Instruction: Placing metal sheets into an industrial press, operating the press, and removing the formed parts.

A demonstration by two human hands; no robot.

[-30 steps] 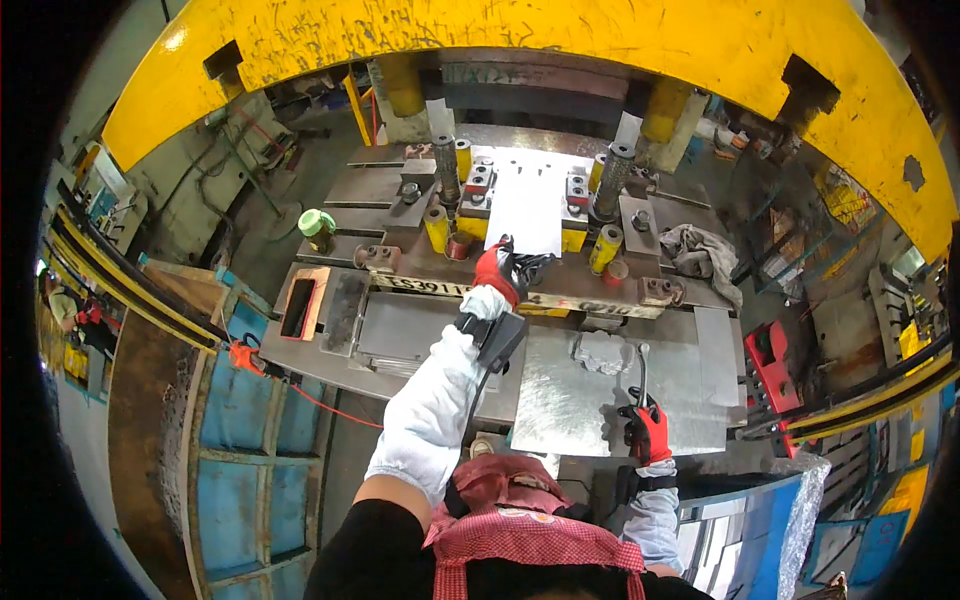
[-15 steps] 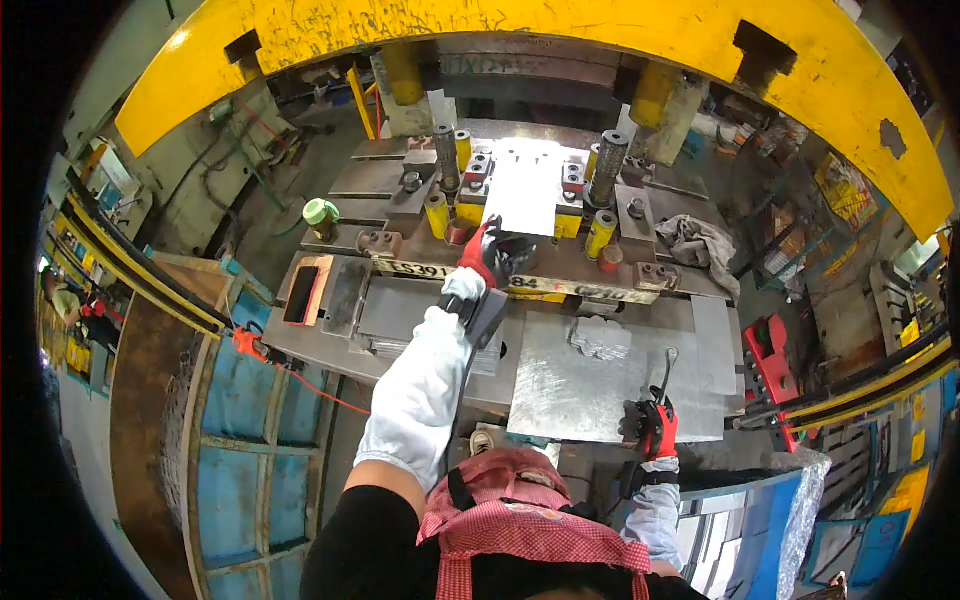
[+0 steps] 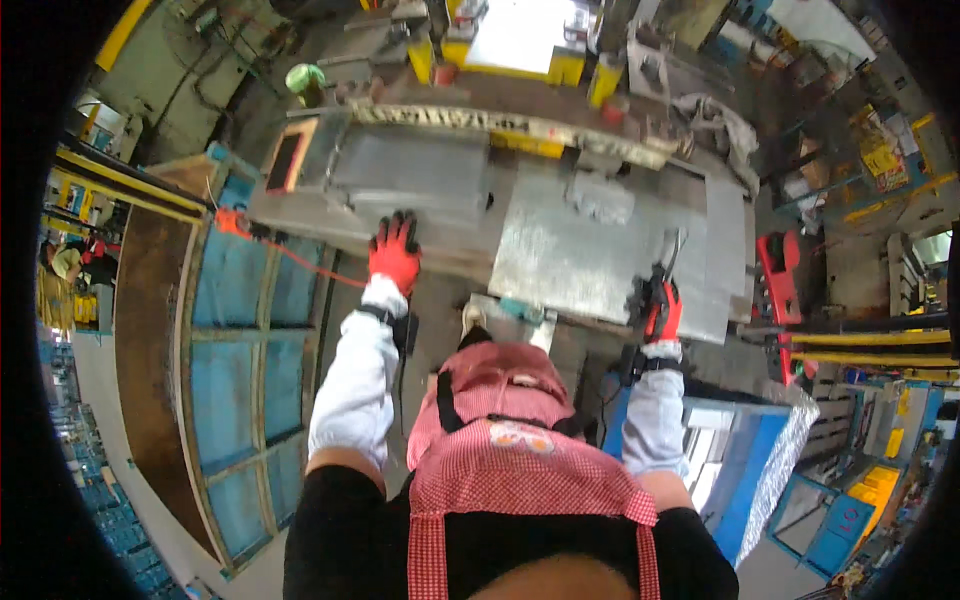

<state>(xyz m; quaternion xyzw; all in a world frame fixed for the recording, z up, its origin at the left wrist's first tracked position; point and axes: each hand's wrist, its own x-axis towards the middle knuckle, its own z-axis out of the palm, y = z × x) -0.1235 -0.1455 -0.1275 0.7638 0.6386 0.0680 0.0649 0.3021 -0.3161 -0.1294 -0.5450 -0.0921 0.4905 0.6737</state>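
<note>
My left hand (image 3: 396, 255), in a red and black glove, is at the front edge of a stack of grey metal sheets (image 3: 410, 172). Its fingers are apart and hold nothing; blur hides whether they touch the stack. My right hand (image 3: 661, 308), gloved alike, is closed around a thin metal hand tool (image 3: 679, 252) above a bare metal plate (image 3: 550, 240). Small flat metal pieces (image 3: 602, 198) lie piled on that plate. Farther off, a bright flat sheet (image 3: 515, 35) rests in the press die.
A phone-like dark slab (image 3: 287, 160) lies left of the stack. A green-lidded jar (image 3: 305, 80) stands behind it. A grey rag (image 3: 722, 125) hangs at the far right, above a red fixture (image 3: 777, 270). Blue framed panels (image 3: 230, 380) stand at the left.
The view has tilted downward. My left hand has come back from the sheet in the die to the near edge of the stack. My right hand still holds the tool over the plate.
</note>
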